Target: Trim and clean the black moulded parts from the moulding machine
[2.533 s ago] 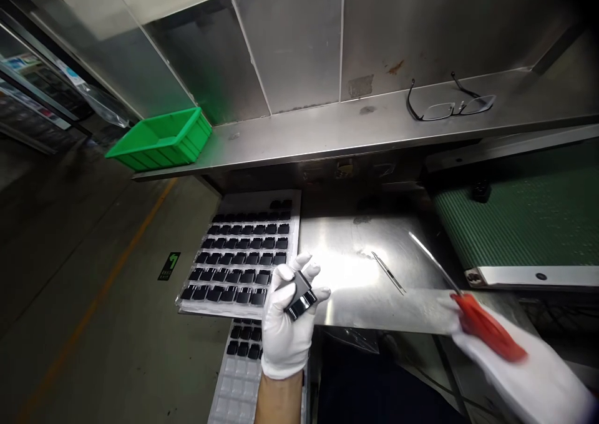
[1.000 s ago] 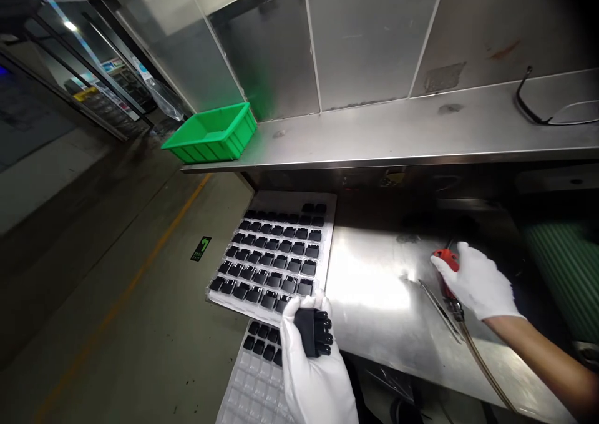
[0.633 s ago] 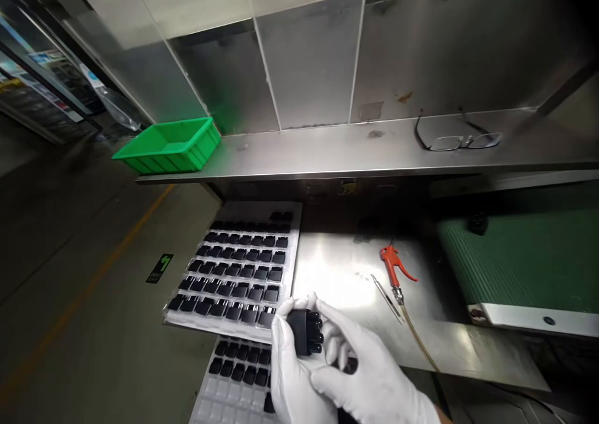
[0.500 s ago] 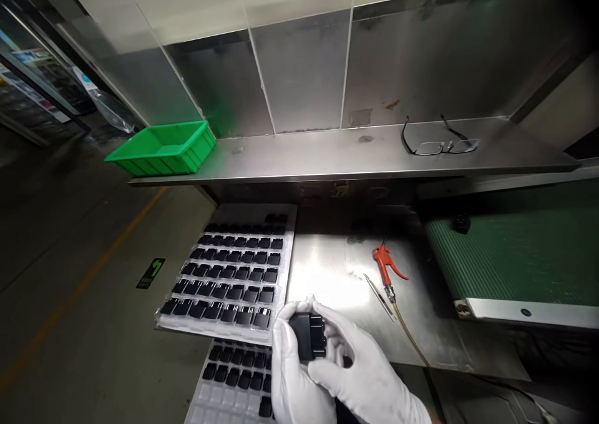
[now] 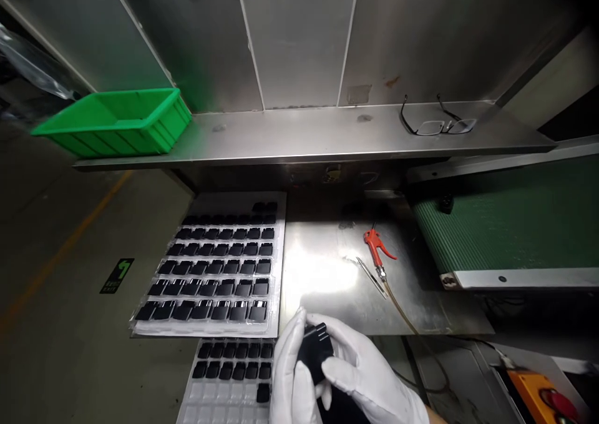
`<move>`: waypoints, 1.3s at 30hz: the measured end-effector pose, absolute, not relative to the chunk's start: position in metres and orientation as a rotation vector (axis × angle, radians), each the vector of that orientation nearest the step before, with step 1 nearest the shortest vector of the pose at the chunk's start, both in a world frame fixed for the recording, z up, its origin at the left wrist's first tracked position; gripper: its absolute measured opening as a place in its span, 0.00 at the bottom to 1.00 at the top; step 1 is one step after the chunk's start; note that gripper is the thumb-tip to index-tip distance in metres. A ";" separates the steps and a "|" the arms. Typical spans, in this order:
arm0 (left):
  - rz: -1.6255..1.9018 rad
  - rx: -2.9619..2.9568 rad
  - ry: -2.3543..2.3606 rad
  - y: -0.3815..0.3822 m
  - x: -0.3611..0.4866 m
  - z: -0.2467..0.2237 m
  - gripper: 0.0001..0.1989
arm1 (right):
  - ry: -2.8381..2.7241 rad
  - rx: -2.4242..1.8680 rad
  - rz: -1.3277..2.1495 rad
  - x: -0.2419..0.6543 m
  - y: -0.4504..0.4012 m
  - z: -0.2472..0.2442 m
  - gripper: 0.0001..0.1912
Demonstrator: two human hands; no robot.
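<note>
Both gloved hands close around one black plastic part [image 5: 314, 349]: left hand [image 5: 290, 380] at seven o'clock, right hand [image 5: 362, 377] at four. The parts tray [image 5: 276, 268] lies at eleven o'clock, the red air gun [image 5: 374, 244] at one.

I see steel bench [image 5: 327, 286] carrying tray of black parts [image 5: 219, 268], red air gun [image 5: 375, 246], tweezers [image 5: 371, 276]; steel shelf [image 5: 304, 137] above bearing green bin [image 5: 116, 119], glasses [image 5: 437, 121]

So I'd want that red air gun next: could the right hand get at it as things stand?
Probably yes: the air gun lies alone on bare steel, but the right hand is gripping the black part.
</note>
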State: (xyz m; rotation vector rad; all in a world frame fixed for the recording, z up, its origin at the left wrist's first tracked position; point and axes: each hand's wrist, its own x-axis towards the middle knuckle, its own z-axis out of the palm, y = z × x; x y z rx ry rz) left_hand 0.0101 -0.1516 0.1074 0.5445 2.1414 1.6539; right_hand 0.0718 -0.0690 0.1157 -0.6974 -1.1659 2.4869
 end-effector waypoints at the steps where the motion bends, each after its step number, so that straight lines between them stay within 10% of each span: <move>1: 1.691 0.541 2.099 -0.158 0.009 0.102 0.20 | -1.151 -0.698 2.492 0.071 -0.073 0.113 0.37; 18: 1.300 1.137 2.607 -0.276 0.142 0.112 0.22 | -1.267 -1.054 2.357 0.217 -0.165 0.170 0.29; 27: 0.967 1.025 2.482 -0.330 0.213 0.147 0.27 | -1.338 -1.012 2.397 0.310 -0.220 0.164 0.05; 34: 0.915 1.002 2.605 -0.357 0.237 0.154 0.24 | -1.414 -0.962 2.356 0.325 -0.243 0.168 0.08; 39: 0.851 0.956 2.694 -0.370 0.237 0.158 0.26 | -1.387 -0.997 2.400 0.320 -0.254 0.163 0.30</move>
